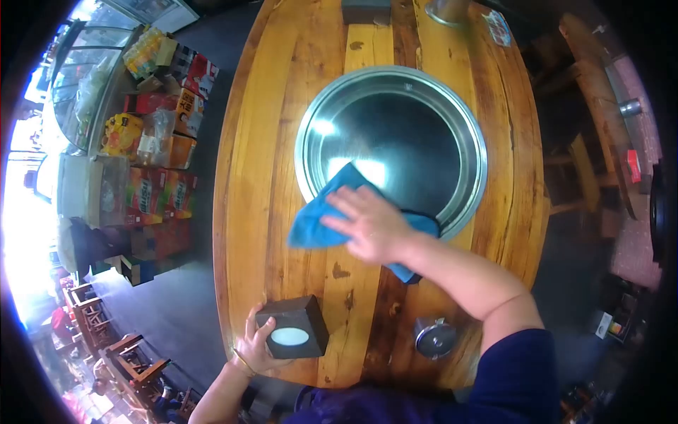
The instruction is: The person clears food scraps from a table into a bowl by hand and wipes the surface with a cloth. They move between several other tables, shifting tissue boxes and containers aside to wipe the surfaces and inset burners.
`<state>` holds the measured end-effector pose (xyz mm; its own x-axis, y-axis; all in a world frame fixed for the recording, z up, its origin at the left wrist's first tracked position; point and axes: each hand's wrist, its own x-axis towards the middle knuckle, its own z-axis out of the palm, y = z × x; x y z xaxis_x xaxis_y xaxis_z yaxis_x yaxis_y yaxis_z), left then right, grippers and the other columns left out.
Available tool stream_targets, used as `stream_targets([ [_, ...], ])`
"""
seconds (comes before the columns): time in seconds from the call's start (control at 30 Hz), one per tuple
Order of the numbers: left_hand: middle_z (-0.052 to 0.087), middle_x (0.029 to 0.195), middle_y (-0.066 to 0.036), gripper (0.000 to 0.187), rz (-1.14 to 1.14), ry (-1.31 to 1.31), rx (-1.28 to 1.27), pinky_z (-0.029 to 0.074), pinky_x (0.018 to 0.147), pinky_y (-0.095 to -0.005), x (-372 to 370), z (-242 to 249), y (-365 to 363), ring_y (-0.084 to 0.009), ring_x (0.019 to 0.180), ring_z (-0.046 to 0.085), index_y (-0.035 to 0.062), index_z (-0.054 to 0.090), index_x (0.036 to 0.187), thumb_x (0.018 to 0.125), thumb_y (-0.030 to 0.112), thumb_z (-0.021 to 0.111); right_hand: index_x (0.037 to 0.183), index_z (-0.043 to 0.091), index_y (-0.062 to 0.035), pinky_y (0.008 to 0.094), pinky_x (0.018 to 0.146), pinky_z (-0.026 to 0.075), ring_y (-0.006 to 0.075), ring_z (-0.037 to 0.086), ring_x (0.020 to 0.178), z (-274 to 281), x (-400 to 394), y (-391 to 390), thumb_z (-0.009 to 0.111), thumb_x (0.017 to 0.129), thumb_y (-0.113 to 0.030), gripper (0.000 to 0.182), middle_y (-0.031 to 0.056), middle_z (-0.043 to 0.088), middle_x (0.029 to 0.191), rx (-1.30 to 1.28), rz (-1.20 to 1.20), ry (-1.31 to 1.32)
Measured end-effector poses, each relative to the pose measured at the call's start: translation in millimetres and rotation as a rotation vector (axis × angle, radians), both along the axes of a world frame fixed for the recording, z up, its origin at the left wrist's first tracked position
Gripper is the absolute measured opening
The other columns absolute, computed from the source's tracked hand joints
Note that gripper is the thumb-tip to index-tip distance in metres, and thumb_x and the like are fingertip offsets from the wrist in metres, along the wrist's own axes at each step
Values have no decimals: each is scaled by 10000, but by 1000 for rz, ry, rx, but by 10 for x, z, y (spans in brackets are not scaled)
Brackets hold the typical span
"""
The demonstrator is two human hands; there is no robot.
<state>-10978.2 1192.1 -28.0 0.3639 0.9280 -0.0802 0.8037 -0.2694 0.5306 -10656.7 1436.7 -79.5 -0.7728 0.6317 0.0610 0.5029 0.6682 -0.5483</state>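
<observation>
My right hand (371,225) presses on a blue cloth (321,225), which is bunched under the palm and fingers. The cloth lies over the near-left rim of a large round metal basin (480,152) in the wooden table, and part of it spreads onto the wood. My left hand (256,339) grips the left side of a dark tissue box (302,314) near the table's front-left edge. A pale oval opening shows on the box's near face.
A small round lidded metal jar (434,339) stands near the front right of the wooden table (272,169). At the far end are a dark box (366,10) and a clear glass (446,10). Stacked cartons (161,191) stand left; wooden furniture (590,106) is at the right.
</observation>
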Motion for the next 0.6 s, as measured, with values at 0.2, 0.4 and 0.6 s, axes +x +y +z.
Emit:
stream_targets([
  [0.2,307,1476,-341,1173,-23,15,-135,596,581,-423,-138,79,-6,-389,920,697,159,383,1431,451,484,938,1395,499,-104,536,1036,396,422,450,1280,-204,1364,847,566,894,-233,521,258,462,1405,292,-944,-365],
  [0.4,342,1446,-264,1147,-10,-93,-125,597,603,-431,-260,-64,-99,-355,905,665,186,381,1460,470,372,932,1411,503,-126,550,1059,362,425,415,1329,-459,36,1073,564,900,-339,557,234,425,1471,365,-996,-387],
  [0.6,353,1434,-247,1123,171,-136,-109,601,639,-443,-216,-95,-823,-361,909,660,177,403,1445,479,389,937,1368,556,-152,526,1119,312,402,374,1381,-149,-2456,-84,565,861,-229,513,204,432,1479,253,-163,-116],
])
